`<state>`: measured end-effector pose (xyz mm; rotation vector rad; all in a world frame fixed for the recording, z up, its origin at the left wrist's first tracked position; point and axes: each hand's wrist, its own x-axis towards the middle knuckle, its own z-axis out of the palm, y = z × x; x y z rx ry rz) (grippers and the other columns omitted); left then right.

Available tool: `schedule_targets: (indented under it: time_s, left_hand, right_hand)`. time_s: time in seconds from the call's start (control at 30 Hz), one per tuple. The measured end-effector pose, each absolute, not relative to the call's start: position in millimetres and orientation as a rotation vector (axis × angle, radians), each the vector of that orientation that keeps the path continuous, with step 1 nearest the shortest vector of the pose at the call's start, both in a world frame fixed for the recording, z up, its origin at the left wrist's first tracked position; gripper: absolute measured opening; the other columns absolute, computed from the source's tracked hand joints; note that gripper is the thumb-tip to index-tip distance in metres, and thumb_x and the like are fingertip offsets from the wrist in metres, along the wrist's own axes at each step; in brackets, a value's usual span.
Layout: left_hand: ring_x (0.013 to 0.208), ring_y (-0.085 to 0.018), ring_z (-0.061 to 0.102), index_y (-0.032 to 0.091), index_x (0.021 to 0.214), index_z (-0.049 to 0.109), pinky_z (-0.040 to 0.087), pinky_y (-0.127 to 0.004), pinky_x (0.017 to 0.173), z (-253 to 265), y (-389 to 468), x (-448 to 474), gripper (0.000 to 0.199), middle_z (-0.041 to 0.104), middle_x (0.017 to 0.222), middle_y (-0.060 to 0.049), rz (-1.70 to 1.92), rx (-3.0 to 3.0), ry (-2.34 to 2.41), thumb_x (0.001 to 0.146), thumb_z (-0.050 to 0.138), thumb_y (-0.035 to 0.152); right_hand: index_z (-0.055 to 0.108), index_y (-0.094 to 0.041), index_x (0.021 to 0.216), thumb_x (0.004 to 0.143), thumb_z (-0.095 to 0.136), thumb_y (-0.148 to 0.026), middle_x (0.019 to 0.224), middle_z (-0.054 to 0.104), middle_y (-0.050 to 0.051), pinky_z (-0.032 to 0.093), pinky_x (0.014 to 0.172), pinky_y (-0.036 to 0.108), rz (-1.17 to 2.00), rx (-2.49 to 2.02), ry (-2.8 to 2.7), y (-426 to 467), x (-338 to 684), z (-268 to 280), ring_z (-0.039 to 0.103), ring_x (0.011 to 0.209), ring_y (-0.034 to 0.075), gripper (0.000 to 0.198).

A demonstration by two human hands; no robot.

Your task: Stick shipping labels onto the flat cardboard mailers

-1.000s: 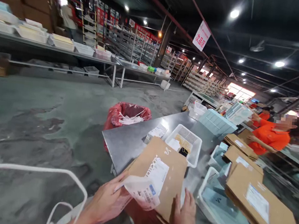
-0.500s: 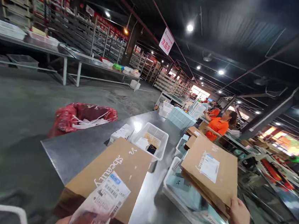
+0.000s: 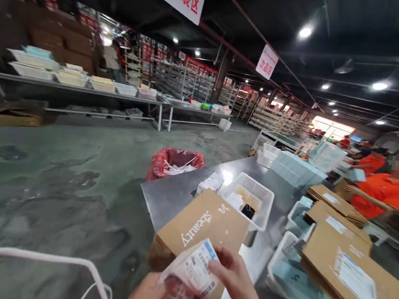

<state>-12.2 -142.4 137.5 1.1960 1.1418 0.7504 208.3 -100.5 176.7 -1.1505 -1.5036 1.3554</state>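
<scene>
My left hand is closed around a bent strip of printed shipping labels, with barcodes and a blue mark at the top. My right hand pinches the right edge of the upper label between thumb and fingers. Just behind the labels, a brown cardboard box with white "beauty" lettering lies on the metal table. To the right are flat brown cartons in a pile, the top one bearing a white label. Part of the box is hidden by the labels and my hands.
A white basket with small items stands behind the box, beside a small white box. Pale blue bins sit farther back. A red-lined bin stands past the table's left edge. A person in an orange shirt works at right.
My right hand has left the carton pile and come over to the labels in my left hand. The view has turned left, so the table appears farther right.
</scene>
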Motion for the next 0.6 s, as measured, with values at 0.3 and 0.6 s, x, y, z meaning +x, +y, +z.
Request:
schedule_targets:
  time_s: [0.3,0.6]
  left_hand:
    - [0.088,-0.025,0.062,0.014,0.087,0.069,0.049,-0.033,0.080,137,-118,-18,0.028,0.070,0.091,-0.008,0.885,1.274,1.249,0.066,0.063,0.030]
    - [0.056,-0.011,0.030,0.021,0.059,0.044,0.021,-0.026,0.053,78,-103,-13,0.066,0.035,0.057,0.006,0.874,1.021,1.219,0.056,0.066,0.083]
  right_hand:
    - [0.072,-0.022,0.088,0.091,0.058,-0.054,0.076,0.071,0.001,0.045,0.065,0.025,1.080,-1.345,-1.555,-129,157,137,0.062,0.070,0.017,0.035]
    - [0.061,-0.022,0.079,0.097,0.044,-0.035,0.075,0.064,0.002,0.047,0.066,0.028,0.387,-1.521,-1.879,-74,181,108,0.059,0.070,0.017,0.028]
